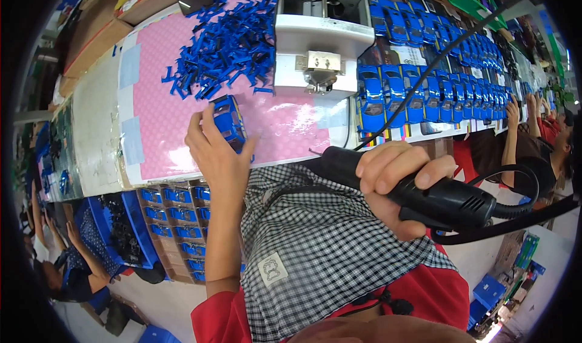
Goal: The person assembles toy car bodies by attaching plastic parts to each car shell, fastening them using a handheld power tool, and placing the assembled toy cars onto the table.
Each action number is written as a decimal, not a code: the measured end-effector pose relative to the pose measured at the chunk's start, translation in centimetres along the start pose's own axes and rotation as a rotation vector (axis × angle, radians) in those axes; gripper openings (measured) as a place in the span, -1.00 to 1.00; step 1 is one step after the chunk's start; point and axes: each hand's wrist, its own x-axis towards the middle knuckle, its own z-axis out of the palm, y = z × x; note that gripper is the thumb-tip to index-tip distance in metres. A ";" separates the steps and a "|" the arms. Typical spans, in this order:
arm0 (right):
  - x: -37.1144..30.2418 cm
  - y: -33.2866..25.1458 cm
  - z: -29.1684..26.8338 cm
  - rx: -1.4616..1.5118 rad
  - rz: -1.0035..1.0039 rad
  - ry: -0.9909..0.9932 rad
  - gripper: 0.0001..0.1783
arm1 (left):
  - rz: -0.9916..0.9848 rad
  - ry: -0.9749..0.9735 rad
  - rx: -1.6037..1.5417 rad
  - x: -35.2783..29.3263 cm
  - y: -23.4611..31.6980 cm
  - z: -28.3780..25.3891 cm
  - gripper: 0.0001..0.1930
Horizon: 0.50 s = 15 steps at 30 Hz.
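Note:
My left hand is closed around a blue toy car on the pink mat, fingers along its left side and thumb at its right. In my right hand is a black electric screwdriver with a cable at its rear end. Its thin bit points left, apart from the car and over the near edge of the table. Beyond the car lies a heap of small blue plastic parts.
A grey metal machine stands behind the mat. Rows of blue toy cars fill the right side. Below the table at left are a tray of blue cars and a blue bin of black parts. A dark cable crosses the right side. Other people sit at both sides.

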 end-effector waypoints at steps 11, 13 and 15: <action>1.6 0.0 0.7 0.060 0.050 0.134 -0.32 | -1.052 -0.616 -2.018 -2.6 0.1 -2.2 -0.38; 1.9 0.3 1.1 0.058 0.072 0.144 -0.32 | -1.027 -0.741 -2.093 -3.4 1.2 -1.2 -0.40; 1.8 0.6 1.4 0.098 0.119 0.126 -0.33 | -1.073 -0.734 -2.024 -4.3 1.8 -0.8 -0.42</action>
